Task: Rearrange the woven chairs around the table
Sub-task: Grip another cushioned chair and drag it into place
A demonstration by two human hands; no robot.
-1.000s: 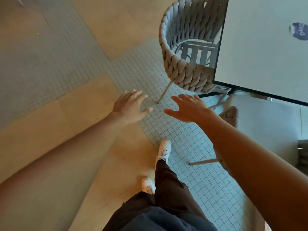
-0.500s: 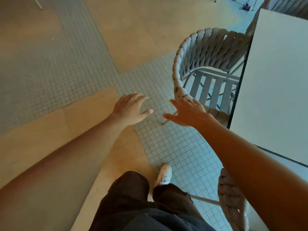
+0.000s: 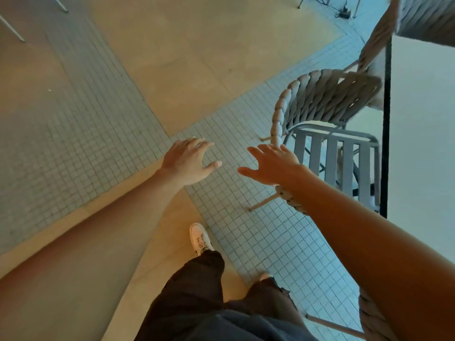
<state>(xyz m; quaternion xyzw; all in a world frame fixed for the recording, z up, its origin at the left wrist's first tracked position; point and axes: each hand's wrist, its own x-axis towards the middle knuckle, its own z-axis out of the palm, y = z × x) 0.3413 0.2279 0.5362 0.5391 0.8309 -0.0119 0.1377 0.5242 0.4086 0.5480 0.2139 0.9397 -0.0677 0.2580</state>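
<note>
Tiled floor [image 3: 258, 242] runs beside the table [image 3: 418, 143], where the woven chair [image 3: 320, 99] sits tucked against its edge; left hand [image 3: 187, 161] and right hand [image 3: 273, 166] reach spread and empty, so a hasty pull could knock the chair against the tabletop.

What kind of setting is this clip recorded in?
Probably a cafe or restaurant seating area. Matching woven chairs stand at a plain light table, another woven chair sits at the far end, and the floor mixes mosaic tile strips with large slabs.
</note>
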